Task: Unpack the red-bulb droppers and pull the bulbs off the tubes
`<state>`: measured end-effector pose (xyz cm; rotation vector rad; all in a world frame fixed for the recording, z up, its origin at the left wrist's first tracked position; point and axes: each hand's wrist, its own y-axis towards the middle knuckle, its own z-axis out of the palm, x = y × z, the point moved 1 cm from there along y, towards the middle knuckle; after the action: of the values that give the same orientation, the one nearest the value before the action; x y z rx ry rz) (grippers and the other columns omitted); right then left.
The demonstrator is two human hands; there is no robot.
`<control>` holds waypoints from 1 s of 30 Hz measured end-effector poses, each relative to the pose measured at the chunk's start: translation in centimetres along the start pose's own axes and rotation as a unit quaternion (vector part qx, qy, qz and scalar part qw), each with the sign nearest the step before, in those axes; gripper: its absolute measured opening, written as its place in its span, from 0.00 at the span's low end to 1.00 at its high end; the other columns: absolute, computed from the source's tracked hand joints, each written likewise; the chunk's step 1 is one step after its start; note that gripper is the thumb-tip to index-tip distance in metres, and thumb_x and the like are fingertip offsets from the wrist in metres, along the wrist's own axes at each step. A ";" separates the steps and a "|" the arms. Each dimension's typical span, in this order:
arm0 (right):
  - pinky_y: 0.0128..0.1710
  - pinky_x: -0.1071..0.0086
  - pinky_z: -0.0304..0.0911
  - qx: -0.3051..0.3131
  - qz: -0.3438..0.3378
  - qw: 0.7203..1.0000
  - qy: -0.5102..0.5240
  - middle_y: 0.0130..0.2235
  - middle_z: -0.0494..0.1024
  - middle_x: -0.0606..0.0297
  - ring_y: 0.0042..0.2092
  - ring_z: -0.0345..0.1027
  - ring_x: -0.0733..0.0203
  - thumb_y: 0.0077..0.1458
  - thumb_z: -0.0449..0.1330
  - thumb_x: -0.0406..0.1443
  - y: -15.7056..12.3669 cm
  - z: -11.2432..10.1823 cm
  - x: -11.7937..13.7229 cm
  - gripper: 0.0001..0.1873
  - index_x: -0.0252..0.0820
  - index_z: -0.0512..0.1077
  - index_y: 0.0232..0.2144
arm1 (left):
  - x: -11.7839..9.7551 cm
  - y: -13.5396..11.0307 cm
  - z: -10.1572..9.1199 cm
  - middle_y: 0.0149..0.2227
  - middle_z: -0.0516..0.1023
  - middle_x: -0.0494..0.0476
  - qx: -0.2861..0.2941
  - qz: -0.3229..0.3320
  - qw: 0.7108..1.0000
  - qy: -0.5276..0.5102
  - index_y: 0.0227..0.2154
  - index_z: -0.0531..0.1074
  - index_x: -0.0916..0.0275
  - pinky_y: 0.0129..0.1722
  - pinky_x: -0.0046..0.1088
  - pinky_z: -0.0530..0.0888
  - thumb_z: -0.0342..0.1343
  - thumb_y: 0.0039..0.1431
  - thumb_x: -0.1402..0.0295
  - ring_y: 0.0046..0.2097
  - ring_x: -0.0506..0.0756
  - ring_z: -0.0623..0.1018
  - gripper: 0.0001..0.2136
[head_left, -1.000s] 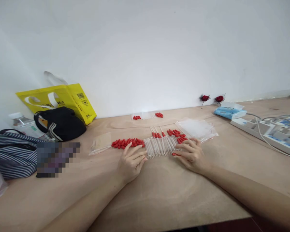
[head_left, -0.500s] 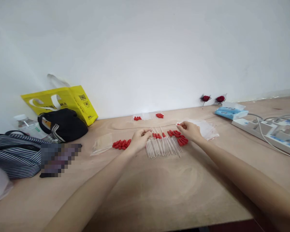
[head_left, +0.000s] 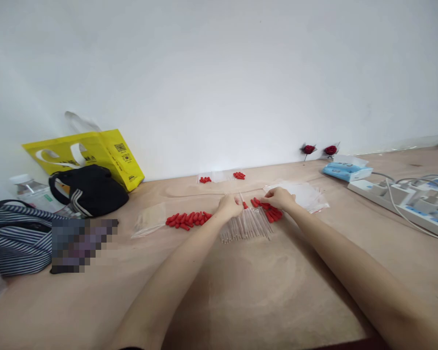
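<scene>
Thin glass dropper tubes [head_left: 246, 226] lie side by side in a row on the wooden table, and one near the middle has a red rubber bulb [head_left: 245, 205] at its upper part. Across the row's far left end, my left hand [head_left: 229, 206] is closed, its fingertips pinching a dropper with a hint of red there; the hand hides most of it. My right hand [head_left: 280, 198] pinches at the pile of red bulbs [head_left: 273, 214] right of the row, on a bulb mostly covered by the fingers. More red bulbs [head_left: 188, 219] are heaped beside my left wrist.
Clear plastic bags lie left [head_left: 149, 218] and right [head_left: 308, 197]; another bag [head_left: 219, 176] with red bulbs is near the wall. At left are a yellow bag [head_left: 120, 165], black pouch [head_left: 98, 192] and striped bag [head_left: 18, 243]. Tissues [head_left: 345, 171] and a power strip [head_left: 405, 204] are at right.
My left hand has moved right over the upper ends of the tubes, uncovering more of the left bulb heap. My right hand has come down and slightly left onto the right pile.
</scene>
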<state>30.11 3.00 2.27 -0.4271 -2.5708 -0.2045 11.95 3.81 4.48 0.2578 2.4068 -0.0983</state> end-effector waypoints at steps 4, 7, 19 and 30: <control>0.42 0.57 0.51 0.001 0.003 1.000 -0.010 0.28 0.76 0.65 0.36 0.67 0.54 0.41 0.57 0.49 -0.1 0.0 0.1 0.15 0.47 0.74 0.24 | -0.4 -0.3 0.2 0.14 0.70 0.52 0.001 0.020 0.998 0.064 0.13 0.69 0.63 0.30 0.26 0.68 0.55 0.36 0.79 0.28 0.55 0.74 0.06; 0.42 0.57 0.50 0.002 -0.001 1.000 -0.013 0.28 0.76 0.65 0.36 0.67 0.55 0.43 0.55 0.49 -0.3 -0.1 0.3 0.15 0.46 0.74 0.24 | -0.7 -0.5 0.3 0.18 0.72 0.55 -0.005 0.039 0.995 0.094 0.14 0.70 0.63 0.31 0.28 0.67 0.56 0.37 0.78 0.30 0.56 0.74 0.05; 0.44 0.55 0.47 0.016 -0.047 0.998 -0.049 0.30 0.76 0.63 0.37 0.67 0.55 0.44 0.54 0.44 -1.6 0.3 3.5 0.12 0.45 0.73 0.24 | 4.2 -5.9 -2.3 0.30 0.72 0.54 -0.167 0.255 0.949 0.084 0.32 0.70 0.62 0.37 0.31 0.67 0.51 0.53 0.67 0.35 0.54 0.71 0.07; 0.43 0.50 0.51 0.052 -0.020 0.995 -0.088 0.32 0.75 0.49 0.38 0.67 0.46 0.36 0.61 0.38 -0.6 2.7 7.6 0.10 0.36 0.73 0.22 | 7.2 -8.2 -2.5 0.30 0.70 0.54 -0.201 0.351 0.912 0.073 0.28 0.70 0.62 0.38 0.33 0.67 0.52 0.52 0.71 0.36 0.54 0.69 0.03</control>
<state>22.49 5.05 3.86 -0.3707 -2.7503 -0.0481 3.29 -2.67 1.57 0.9331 2.2619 0.7557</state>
